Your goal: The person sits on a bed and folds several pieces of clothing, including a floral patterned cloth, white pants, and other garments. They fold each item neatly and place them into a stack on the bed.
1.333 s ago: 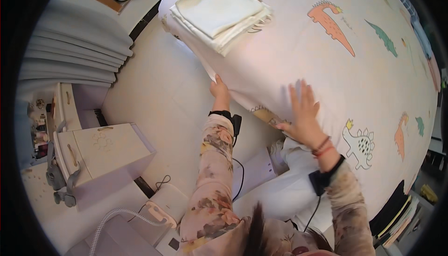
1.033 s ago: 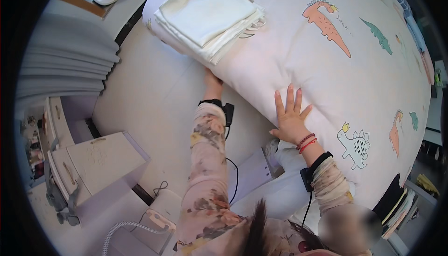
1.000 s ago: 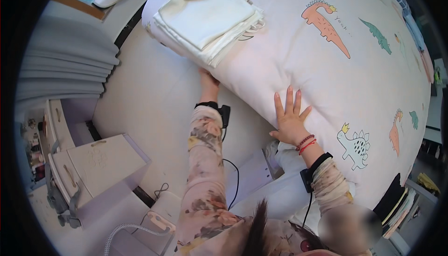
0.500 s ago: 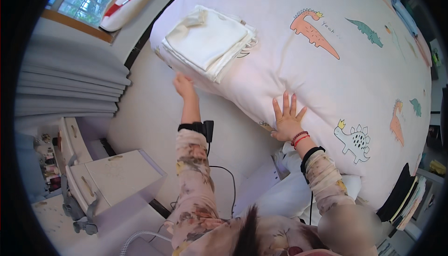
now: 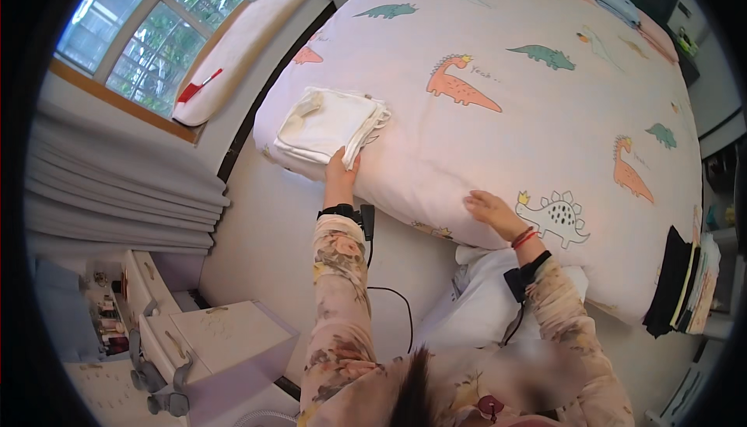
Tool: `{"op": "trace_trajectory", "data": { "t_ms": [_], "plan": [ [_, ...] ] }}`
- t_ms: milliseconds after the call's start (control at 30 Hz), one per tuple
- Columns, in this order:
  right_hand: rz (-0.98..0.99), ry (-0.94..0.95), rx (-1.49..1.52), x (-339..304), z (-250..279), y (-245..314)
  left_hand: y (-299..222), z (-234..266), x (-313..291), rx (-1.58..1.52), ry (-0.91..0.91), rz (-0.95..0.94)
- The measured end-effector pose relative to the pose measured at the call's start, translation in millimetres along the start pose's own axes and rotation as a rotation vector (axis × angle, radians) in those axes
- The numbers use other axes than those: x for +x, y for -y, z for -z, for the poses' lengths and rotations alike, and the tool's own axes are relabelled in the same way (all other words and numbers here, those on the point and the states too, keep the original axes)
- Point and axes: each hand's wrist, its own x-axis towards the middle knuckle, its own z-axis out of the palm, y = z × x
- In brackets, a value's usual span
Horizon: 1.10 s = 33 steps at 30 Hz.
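Left hand (image 5: 341, 176) right at near edge of folded white cloths (image 5: 331, 125), fingers touching, whether clamped cannot tell; cloths stacked on dinosaur-print bedspread (image 5: 436, 143), by its near left corner; right hand (image 5: 492, 211) over bedspread, fingers together, loosely extended

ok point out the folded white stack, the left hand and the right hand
Folded white stack (image 5: 333, 122): head view, middle of its top layer.
Left hand (image 5: 341, 175): head view, middle of the hand.
Right hand (image 5: 496, 213): head view, middle of the hand.
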Motion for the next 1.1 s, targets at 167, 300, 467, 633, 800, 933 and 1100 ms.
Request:
{"op": "trace_trajectory", "data": {
  "t_ms": [167,300,467,633,800,933,1100],
  "plan": [
    [-0.098,-0.112,0.639,-36.4,45.1,-16.4,73.0,-42.2,-27.6,-0.174,0.125,-0.078],
    [-0.126,-0.171,0.795,-43.5,56.7,-32.4,152.4,-85.1,-86.4,-0.392,0.111,0.142],
    [-0.077,-0.208,0.863,-67.9,81.6,-43.9,262.2,-128.7,-185.1,-0.335,0.148,0.325],
    [-0.088,-0.263,0.763,-113.8,135.5,-68.7,364.5,-153.0,-283.2,-0.173,0.222,0.569],
    [-0.115,-0.311,0.687,-160.7,165.1,-77.5,426.0,-128.1,-340.6,-0.019,0.219,0.666],
    [-0.124,-0.358,0.544,-153.2,178.3,-86.8,401.7,-110.3,-353.9,0.262,0.403,0.813],
    [-0.047,-0.434,0.277,-131.2,170.0,-84.6,277.6,-87.2,-347.7,0.999,0.912,0.435]
  ]
}}
